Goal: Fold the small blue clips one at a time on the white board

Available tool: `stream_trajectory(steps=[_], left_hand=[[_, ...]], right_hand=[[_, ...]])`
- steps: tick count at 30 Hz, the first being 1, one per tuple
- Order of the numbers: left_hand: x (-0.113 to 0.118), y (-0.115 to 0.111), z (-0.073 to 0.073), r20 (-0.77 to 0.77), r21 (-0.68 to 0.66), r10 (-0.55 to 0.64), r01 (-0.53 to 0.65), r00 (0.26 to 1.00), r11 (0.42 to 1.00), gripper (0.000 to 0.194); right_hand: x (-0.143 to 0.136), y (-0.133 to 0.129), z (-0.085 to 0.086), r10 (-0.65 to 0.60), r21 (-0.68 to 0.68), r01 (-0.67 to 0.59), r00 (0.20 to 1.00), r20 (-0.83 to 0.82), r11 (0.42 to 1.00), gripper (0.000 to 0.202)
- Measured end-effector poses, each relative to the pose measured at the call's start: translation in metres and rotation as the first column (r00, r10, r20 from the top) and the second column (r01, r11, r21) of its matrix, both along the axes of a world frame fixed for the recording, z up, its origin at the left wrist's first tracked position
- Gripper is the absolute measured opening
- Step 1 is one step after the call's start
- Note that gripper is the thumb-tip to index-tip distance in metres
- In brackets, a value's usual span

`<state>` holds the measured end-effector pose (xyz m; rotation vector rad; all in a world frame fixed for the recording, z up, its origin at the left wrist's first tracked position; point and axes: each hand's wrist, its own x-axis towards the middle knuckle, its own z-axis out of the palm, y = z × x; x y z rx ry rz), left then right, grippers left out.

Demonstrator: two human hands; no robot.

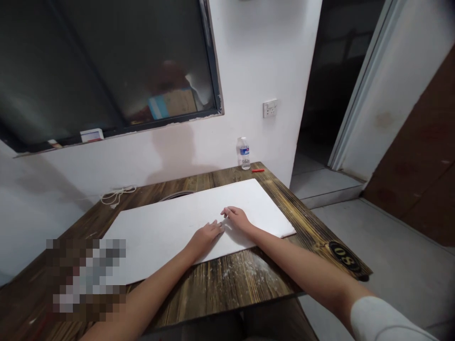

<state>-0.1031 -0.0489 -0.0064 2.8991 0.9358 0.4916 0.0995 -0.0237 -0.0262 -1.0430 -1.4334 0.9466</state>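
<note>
A large white board (167,227) lies flat on the dark wood-grain table. My left hand (206,238) rests palm down on it near the front edge, fingers stretched out toward the right. Close beside it, my right hand (237,219) is over the board with its fingers loosely bent and pointing left. I see nothing in either hand. The fingertips of both hands are near each other, and the underside of the right hand is hidden.
A water bottle (245,154) and a red pen-like item (258,170) stand and lie at the table's (231,284) far right corner. A white cable (115,194) lies at the back left. A blurred patch hides the left front. A doorway is on the right.
</note>
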Motion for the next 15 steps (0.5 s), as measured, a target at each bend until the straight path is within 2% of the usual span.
stream_trajectory(steps=[3, 5, 9, 13, 15], left_hand=[[0.006, 0.020, -0.004, -0.071, 0.060, 0.035, -0.031, 0.997, 0.998, 0.031], [0.014, 0.035, -0.004, -0.075, 0.059, 0.095, -0.091, 0.993, 0.994, 0.032], [0.035, 0.063, 0.000, -0.068, -0.041, 0.226, -0.229, 0.972, 0.973, 0.040], [0.052, 0.085, 0.005, 0.065, -0.207, 0.191, -0.174, 0.979, 0.963, 0.034], [0.053, 0.088, 0.009, 0.064, -0.279, 0.108, -0.086, 0.992, 0.957, 0.036]], right_hand=[[0.000, 0.001, 0.002, -0.012, -0.015, 0.011, 0.999, -0.036, 1.000, 0.039], [0.001, 0.002, 0.003, -0.029, -0.021, 0.028, 0.998, -0.055, 0.999, 0.038], [0.001, 0.003, 0.006, -0.089, -0.033, 0.086, 0.990, -0.112, 0.996, 0.037], [0.003, 0.005, 0.005, -0.151, -0.091, 0.134, 0.964, -0.220, 0.987, 0.038], [0.005, 0.008, 0.005, -0.199, -0.116, 0.173, 0.942, -0.271, 0.978, 0.038]])
